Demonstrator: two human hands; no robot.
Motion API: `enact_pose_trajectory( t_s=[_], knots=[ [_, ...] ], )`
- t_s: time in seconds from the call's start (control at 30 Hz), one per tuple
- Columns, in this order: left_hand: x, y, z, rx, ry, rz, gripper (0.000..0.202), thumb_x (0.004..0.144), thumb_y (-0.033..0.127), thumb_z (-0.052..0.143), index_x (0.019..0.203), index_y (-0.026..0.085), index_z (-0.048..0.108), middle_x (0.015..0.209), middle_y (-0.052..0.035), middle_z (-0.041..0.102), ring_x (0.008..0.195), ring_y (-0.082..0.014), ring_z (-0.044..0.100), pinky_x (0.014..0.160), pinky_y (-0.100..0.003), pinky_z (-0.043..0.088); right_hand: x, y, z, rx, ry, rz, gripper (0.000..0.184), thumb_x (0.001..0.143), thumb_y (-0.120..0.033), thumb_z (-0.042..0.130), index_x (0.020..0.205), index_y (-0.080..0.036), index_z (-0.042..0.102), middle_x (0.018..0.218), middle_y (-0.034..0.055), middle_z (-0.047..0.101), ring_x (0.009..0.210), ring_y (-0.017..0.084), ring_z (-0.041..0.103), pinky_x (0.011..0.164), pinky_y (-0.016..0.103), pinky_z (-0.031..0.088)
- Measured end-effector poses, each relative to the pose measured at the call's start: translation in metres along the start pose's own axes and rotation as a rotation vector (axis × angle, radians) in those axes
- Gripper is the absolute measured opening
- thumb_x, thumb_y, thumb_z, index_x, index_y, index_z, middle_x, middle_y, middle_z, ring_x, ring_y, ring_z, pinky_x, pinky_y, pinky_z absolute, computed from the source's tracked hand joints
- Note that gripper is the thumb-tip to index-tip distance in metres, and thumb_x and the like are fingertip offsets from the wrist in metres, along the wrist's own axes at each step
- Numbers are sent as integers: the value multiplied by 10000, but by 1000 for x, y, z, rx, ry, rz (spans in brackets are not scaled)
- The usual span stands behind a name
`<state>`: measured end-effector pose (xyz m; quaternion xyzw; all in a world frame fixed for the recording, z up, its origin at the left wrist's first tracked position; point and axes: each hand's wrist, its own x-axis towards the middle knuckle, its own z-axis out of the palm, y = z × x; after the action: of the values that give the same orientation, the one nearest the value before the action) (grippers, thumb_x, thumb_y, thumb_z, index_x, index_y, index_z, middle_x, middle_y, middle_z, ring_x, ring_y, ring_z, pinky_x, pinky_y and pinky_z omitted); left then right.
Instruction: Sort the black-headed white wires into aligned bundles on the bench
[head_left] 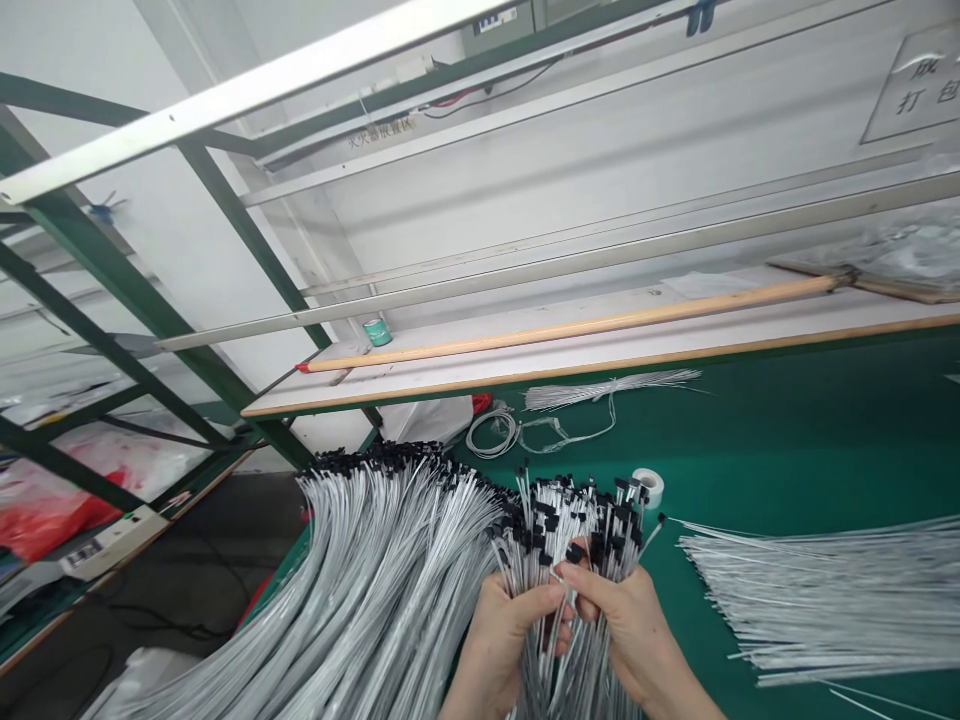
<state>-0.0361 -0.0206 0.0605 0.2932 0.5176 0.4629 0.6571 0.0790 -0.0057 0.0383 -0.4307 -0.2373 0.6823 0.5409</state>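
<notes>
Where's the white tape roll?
In the head view, the white tape roll sits on the green mat, right of centre, just behind the top of the black-tipped wire bundle gripped by the right hand.

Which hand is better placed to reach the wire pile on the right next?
Probably the right hand: it is nearer the wire pile, on that side of the black-tipped wire bundle; the left hand is farther.

Wall sign: 成, 打包, partly cut off. Wall lettering: 灭火器放置区, blurred.
</notes>
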Motion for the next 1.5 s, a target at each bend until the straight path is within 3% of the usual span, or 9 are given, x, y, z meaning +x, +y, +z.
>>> enact_pose_trajectory(
  t_s=[0.17,0.3,0.47,1.0,1.1,1.17,1.27,1.4,1.5],
  knots=[
    [-2,1,-4,46,165,-8,292,564,346,746,700,105,654,698,-80,665,645,-172,602,570,-272,456,1,-4,-9,46,83,100,277,519,-299,785,636,-215,549,602,6,624,661,214,584,568,302,440],
    [-3,1,-4,58,13,-42,353,648,430,667,763,97,644,517,-33,604,430,-129,540,445,-238,377,-2,-3,-5,100,-58,126,270,590,-377,735,655,-209,534,400,-59,452,404,145,477,472,315,437],
    [-1,-1,-1,69,-87,-7,323,689,401,630,774,89,634,513,-46,614,353,-112,517,362,-201,318,-10,-7,15,172,-157,66,356,536,-391,762,714,-181,535,353,-114,335,250,115,374,281,283,363],
    [-4,1,2,51,-10,-14,401,637,346,694,912,58,645,551,-77,652,421,-142,577,381,-201,385,4,5,5,137,84,2,447,440,-320,820,798,-163,603,366,-92,436,288,103,397,302,243,350],
    [-5,0,2,67,-28,-7,394,649,357,682,902,57,638,545,-80,649,410,-138,569,373,-197,374,-2,1,8,156,-33,78,299,493,-347,794,606,-173,579,322,-89,382,263,117,387,289,271,369],
    [-5,-1,2,70,-39,1,340,664,354,668,822,55,642,545,-83,646,402,-134,562,372,-198,369,-6,-3,10,145,-124,139,384,551,-386,754,412,-187,456,298,-64,367,237,124,377,282,302,384],
    [-4,-2,2,76,-52,16,286,682,344,649,721,61,634,544,-89,644,400,-129,560,373,-196,367,-9,-5,11,138,-172,172,495,591,-412,718,333,-205,350,294,-44,363,232,123,375,287,317,398],
    [-3,-1,2,76,-53,23,278,684,336,649,745,64,636,545,-82,645,392,-119,554,371,-190,373,-7,-3,10,180,-132,139,372,569,-390,742,436,-190,457,313,-78,323,269,118,375,282,291,382],
    [-4,1,2,62,-21,0,318,669,337,666,838,71,625,541,-65,644,404,-131,571,377,-198,389,-3,-1,8,131,-24,24,298,544,-345,769,700,-172,583,354,-95,367,293,98,352,285,250,338]
  ],
)
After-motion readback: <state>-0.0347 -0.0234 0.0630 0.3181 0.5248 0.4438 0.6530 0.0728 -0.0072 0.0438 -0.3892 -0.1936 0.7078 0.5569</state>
